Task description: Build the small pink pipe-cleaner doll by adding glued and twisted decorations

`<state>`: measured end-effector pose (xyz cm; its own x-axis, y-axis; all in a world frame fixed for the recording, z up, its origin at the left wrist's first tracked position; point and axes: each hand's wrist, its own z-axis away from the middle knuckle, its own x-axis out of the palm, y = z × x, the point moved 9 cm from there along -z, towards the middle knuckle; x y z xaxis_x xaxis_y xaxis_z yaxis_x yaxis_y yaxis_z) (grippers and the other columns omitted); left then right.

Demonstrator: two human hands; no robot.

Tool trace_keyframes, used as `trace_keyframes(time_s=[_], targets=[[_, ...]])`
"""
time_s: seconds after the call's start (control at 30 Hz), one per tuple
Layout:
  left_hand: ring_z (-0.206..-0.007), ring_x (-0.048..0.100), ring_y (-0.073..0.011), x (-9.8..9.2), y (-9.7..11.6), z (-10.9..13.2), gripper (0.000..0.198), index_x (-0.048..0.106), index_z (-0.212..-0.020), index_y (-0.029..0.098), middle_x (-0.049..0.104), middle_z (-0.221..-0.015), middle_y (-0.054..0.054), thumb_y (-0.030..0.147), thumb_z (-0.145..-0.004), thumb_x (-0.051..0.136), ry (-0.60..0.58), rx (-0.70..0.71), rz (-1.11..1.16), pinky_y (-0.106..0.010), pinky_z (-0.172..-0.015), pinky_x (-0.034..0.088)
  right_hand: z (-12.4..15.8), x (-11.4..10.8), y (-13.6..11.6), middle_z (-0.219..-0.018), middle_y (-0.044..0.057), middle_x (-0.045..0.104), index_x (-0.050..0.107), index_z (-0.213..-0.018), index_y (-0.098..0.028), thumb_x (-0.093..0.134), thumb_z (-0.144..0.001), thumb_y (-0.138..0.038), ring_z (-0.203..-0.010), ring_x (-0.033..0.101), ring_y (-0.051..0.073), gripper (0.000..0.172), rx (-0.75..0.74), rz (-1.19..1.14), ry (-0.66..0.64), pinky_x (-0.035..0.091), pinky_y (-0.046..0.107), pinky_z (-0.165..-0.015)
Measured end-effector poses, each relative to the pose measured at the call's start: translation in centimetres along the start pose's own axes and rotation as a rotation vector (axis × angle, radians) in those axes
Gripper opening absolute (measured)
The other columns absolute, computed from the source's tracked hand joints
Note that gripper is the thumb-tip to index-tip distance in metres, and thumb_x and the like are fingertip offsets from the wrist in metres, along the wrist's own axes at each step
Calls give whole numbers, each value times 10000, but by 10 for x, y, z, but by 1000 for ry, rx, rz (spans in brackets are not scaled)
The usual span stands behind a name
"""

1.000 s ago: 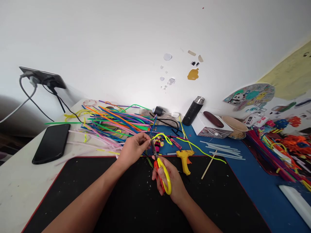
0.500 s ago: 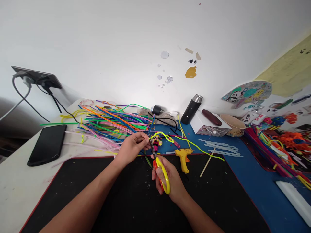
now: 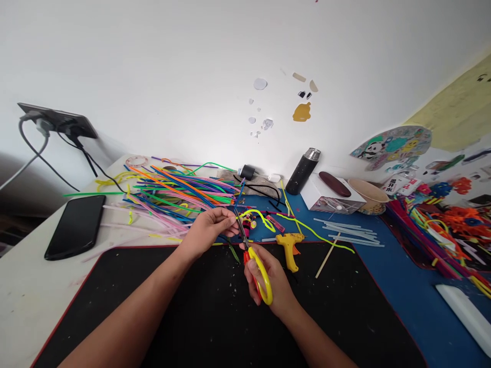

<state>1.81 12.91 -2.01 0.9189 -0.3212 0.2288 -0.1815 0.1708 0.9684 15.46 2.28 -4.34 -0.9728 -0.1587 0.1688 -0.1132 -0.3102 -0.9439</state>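
My left hand (image 3: 213, 229) pinches one end of a yellow-green pipe cleaner (image 3: 253, 211), whose free part curls off to the right. In my right hand (image 3: 270, 281) is a pair of scissors (image 3: 263, 278) with yellow and red handles. The scissor blades point up and away, close to my left fingertips, and cross the pipe cleaner there. Behind the blades lies a small pink, black and yellow figure (image 3: 247, 225), partly covered. A yellow glue gun (image 3: 289, 250) rests just right of the scissors.
Many coloured pipe cleaners (image 3: 184, 186) lie behind my left hand, and a phone (image 3: 74, 227) is at left. Glue sticks (image 3: 349, 232), a thin wooden stick (image 3: 327, 255), a black flask (image 3: 303, 172), a white box (image 3: 326, 197) and a bowl (image 3: 368, 197) occupy the right.
My right hand and the scissors have shifted slightly right. The loose end of the yellow-green pipe cleaner hangs a little lower. My left hand keeps its pinch.
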Motion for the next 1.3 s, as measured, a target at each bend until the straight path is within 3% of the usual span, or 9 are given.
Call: trace_keyframes(time_s=[0.2,0.43,0.57,0.73,0.97,1.3], targets=[[-732,746,-193,-7,-10,-1,582,732,-859,145,796,-844,-86,686,-696,872,16,-94,100,-314,-742,607,-1,-1,-4,-603,-96,532,629,-1279,-170,741,-817,-755,-282,415,42,754,6,12,24,324,157,-300],[-658,699,-173,-15,-2,-3,576,707,-883,157,775,-800,-68,698,-732,838,44,-49,91,-294,-652,562,1,-1,-6,-612,-92,532,628,-1276,-161,734,-819,-762,-284,415,39,763,10,38,40,314,157,-305],[-621,656,-147,-13,4,-3,516,689,-808,160,750,-760,-49,637,-728,868,19,-5,-2,-261,-597,505,1,-2,-5,-615,-95,525,636,-1275,-165,736,-822,-751,-286,413,38,748,14,41,40,312,158,-305],[-603,648,-147,-12,0,-4,549,720,-917,163,757,-739,-35,593,-647,927,5,-24,-19,-258,-574,491,1,0,-1,-624,-90,531,646,-1272,-165,735,-826,-746,-289,428,42,738,8,34,31,306,158,-307],[-631,688,-166,-6,-1,-2,451,726,-811,170,783,-756,-63,599,-743,849,-27,-13,-82,-267,-592,516,2,0,-2,-664,-78,557,590,-1310,-184,700,-862,-756,-307,446,45,735,-31,18,-2,305,157,-325],[-654,712,-190,-4,0,0,449,732,-794,172,787,-758,-68,602,-743,848,-10,-10,-78,-289,-610,543,4,3,-4,-764,-49,602,533,-1389,-203,672,-902,-730,-332,474,37,731,-87,52,-46,313,151,-347]])
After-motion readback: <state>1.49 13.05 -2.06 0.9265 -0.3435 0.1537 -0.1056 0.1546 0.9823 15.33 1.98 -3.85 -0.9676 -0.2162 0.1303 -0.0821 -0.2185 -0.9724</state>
